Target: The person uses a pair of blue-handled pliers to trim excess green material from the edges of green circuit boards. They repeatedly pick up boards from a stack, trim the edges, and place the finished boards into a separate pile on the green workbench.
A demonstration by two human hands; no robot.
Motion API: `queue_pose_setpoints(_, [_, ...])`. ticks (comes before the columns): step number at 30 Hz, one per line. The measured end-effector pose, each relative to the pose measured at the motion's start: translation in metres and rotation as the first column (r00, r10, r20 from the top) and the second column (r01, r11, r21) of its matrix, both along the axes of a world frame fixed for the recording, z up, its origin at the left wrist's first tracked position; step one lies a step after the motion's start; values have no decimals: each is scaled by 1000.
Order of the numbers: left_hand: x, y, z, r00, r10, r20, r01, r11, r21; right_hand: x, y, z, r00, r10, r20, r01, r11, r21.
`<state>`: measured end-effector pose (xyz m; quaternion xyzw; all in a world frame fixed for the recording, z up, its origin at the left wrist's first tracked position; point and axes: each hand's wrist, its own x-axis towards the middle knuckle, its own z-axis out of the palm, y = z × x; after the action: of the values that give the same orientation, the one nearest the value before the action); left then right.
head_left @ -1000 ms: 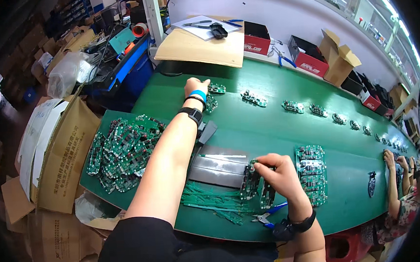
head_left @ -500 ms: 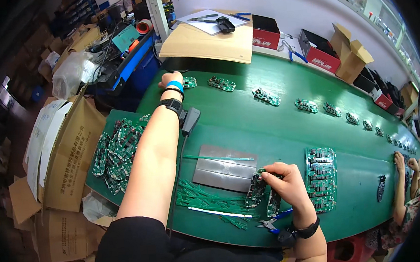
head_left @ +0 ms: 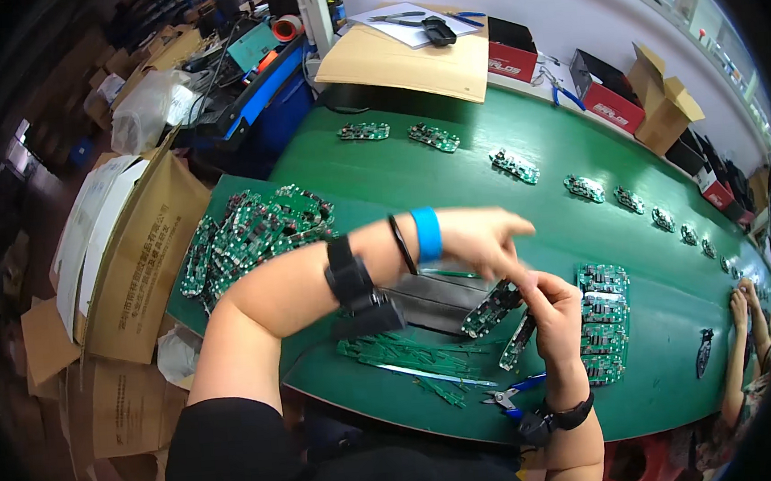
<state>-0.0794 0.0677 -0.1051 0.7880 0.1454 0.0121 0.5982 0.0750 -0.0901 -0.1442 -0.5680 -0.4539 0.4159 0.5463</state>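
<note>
My right hand (head_left: 555, 307) is closed on circuit boards; one green board (head_left: 490, 308) tilts down to the left, and a second (head_left: 518, 342) hangs below it. My left hand (head_left: 479, 237), slightly blurred, reaches across to the upper end of these boards. Its fingers are apart, one stretched to the right and others pointing down at the board's tip; whether they touch it is unclear. Under my left forearm lies a grey metal plate (head_left: 433, 301), partly hidden. Thin green strips (head_left: 411, 353) are heaped in front of it. Blue-handled cutters (head_left: 508, 399) rest beside my right wrist.
A heap of circuit boards (head_left: 256, 236) lies at the left. Single boards (head_left: 514, 167) form a row along the far side, and a joined panel of boards (head_left: 605, 337) lies right of my hand. Cardboard boxes (head_left: 142, 275) stand at the left edge. Another person's hands (head_left: 740, 305) are at far right.
My left hand has come back from the far boards to beside my right hand. The right hand has kept its boards and risen slightly. The whole view has shifted a little.
</note>
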Motion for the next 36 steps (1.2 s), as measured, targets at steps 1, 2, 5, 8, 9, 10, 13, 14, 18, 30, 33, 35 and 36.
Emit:
queue_pose_setpoints(1, [-5, -13, -10, 997, -31, 77, 27, 998, 49, -4, 3, -2, 999, 30, -22, -30, 999, 21])
queue_pose_setpoints(2, [-9, -18, -7, 997, -1, 83, -8, 994, 111, -7, 2, -2, 998, 46, -52, -44, 998, 41])
queue_pose_setpoints(5, [-38, -11, -11, 950, 177, 257, -257, 911, 323, -15, 0, -1, 987, 79, 142, -91, 993, 76])
queue_pose_setpoints(8, [-95, 16, -11, 875, 425, 232, -484, 741, 466, -12, 0, -3, 679, 2, 734, -85, 994, 75])
queue_pose_setpoints(9, [-113, 20, -3, 845, 507, 167, -527, 744, 411, -11, 1, -8, 601, -29, 798, -91, 990, 105])
queue_pose_setpoints(10, [-131, 27, 4, 826, 561, 53, -546, 774, 321, -8, 5, -17, 523, -59, 851, -107, 985, 133])
queue_pose_setpoints(13, [-170, 37, 13, 651, 740, 167, -759, 634, 149, -12, 10, -22, 442, -51, 895, -85, 992, 99])
queue_pose_setpoints(14, [-183, 43, 12, 557, 813, 167, -829, 557, 52, -16, 14, -21, 455, -28, 890, -78, 994, 71])
queue_pose_setpoints(18, [-200, 70, 8, 318, 936, 148, -919, 343, -196, -10, 19, -28, 450, -37, 892, -104, 990, 94])
queue_pose_setpoints(30, [-207, 180, -37, -133, 984, 117, -987, -120, -110, -20, 22, -17, 494, 69, 867, -152, 988, 8])
queue_pose_setpoints(33, [-201, 198, -41, -344, 936, 81, -939, -341, -47, -19, 26, -24, 514, 45, 856, -156, 987, 42])
queue_pose_setpoints(35, [-212, 229, -68, -407, 890, 208, -869, -447, 212, -23, 27, -27, 513, 2, 859, -148, 985, 86])
queue_pose_setpoints(36, [-204, 232, -73, -428, 881, 201, -846, -469, 254, -22, 26, -27, 498, -12, 867, -140, 986, 94])
